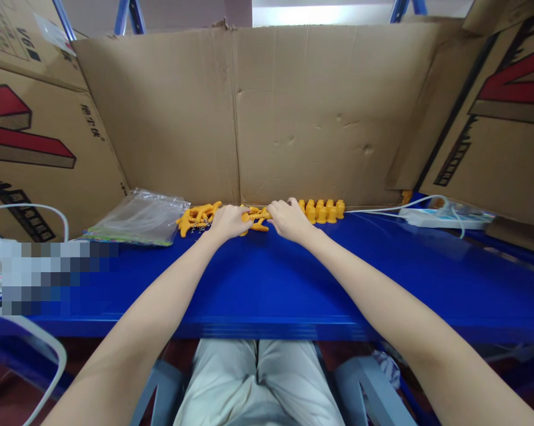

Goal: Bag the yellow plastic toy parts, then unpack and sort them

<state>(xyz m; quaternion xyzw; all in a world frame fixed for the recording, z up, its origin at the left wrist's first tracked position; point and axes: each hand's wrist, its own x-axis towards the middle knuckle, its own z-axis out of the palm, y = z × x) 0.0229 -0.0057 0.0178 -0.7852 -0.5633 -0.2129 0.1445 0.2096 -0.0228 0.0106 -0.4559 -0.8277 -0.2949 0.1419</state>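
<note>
Both my hands are at the back of the blue table (267, 284), among small orange plastic pieces. My left hand (229, 222) is closed, with an orange piece (246, 218) showing at its thumb. To its left lies a pile of orange branching figures (200, 216) with small metal rings and chains. More loose orange pieces (260, 225) lie between my hands. My right hand (290, 220) has its fingers curled down beside these; what they grip is hidden. Just right of it, several orange knob-shaped pieces (323, 212) stand upright in rows.
A stack of clear plastic bags (136, 218) lies at the left. A tall cardboard sheet (320, 112) walls off the back, with printed cartons (31, 142) at the sides. A white power strip (448, 218) with cables lies at the right. The table's front edge (267, 329) is near my lap.
</note>
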